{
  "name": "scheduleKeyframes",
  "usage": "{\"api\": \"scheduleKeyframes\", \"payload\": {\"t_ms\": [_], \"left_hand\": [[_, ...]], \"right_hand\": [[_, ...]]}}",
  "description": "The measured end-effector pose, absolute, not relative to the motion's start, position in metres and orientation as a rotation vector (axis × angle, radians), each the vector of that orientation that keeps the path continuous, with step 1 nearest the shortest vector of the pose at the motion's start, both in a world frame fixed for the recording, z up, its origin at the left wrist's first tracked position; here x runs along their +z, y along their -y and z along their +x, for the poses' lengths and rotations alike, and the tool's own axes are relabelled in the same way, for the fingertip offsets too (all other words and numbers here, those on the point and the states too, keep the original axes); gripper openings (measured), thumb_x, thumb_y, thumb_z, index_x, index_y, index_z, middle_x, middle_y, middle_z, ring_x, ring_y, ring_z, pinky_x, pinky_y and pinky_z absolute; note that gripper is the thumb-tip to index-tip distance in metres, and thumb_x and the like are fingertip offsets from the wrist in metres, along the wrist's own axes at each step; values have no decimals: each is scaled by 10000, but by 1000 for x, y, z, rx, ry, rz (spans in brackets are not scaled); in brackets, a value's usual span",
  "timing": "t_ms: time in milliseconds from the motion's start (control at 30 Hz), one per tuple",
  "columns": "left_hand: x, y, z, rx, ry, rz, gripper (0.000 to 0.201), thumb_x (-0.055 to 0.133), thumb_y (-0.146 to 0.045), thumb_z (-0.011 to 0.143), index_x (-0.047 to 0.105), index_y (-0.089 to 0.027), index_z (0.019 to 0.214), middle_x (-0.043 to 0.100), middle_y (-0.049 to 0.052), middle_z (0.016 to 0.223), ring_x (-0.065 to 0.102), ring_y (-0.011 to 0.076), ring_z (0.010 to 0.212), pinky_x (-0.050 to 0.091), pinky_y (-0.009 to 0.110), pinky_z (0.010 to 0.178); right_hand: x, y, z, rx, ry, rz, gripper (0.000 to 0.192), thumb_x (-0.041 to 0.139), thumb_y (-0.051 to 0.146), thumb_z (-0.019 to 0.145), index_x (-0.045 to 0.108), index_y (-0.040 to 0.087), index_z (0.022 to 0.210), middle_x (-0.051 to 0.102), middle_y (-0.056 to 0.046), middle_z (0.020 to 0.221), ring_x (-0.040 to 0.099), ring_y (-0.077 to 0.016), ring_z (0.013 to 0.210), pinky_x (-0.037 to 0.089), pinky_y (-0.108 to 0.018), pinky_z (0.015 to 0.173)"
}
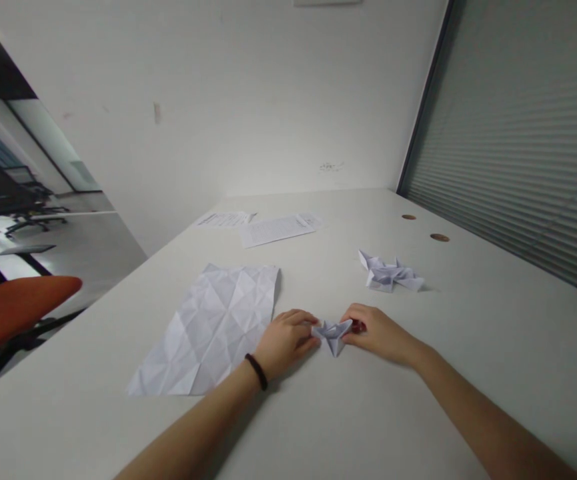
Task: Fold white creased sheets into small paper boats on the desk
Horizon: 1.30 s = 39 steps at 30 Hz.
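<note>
Both forearms reach in over the worktop (468,373); left hand (285,339) and right hand (378,331) pinch a small folded paper boat (335,331) between fingertips, mid-shaping. Next likely needs gentle, even pulling.

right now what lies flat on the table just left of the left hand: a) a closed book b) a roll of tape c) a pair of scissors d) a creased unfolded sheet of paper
d: a creased unfolded sheet lies flat on the table beside the left hand, which with the right hand pinches a small folded paper piece.
</note>
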<state>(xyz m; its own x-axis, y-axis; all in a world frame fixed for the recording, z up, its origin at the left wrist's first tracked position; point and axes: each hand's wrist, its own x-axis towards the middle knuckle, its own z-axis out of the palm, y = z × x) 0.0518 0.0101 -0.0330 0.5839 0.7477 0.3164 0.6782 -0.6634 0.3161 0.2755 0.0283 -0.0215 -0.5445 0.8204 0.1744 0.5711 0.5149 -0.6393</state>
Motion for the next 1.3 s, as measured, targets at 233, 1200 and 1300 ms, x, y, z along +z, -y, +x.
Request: {"api": "scheduleKeyframes", "payload": {"t_ms": [233,1200,1300], "left_hand": [[-35,-9,60,640,-1271,2591,206,509,-281,851,668,-231,973,633,57,1050,566,205,953,458,347,833],[-37,-8,72,764,-1130,2265,451,530,-214,803,444,-158,1242,604,62,910,550,159,762,447,270,715],[-38,-8,76,805,-1174,2237,360,479,-163,817,515,-170,1176,603,44,857,546,144,735,443,248,694]], "right_hand": [[-39,-27,260,712,2204,-1088,114,647,168,702,560,175,628,499,25,685,487,-106,601,380,-217,546],[-49,-26,262,836,1872,-1127,235,582,221,718,580,197,951,541,-36,856,467,-114,561,448,-254,533],[-42,-21,262,829,1952,-1026,126,501,160,755,585,203,837,514,-36,852,503,-124,633,464,-245,565]]}}
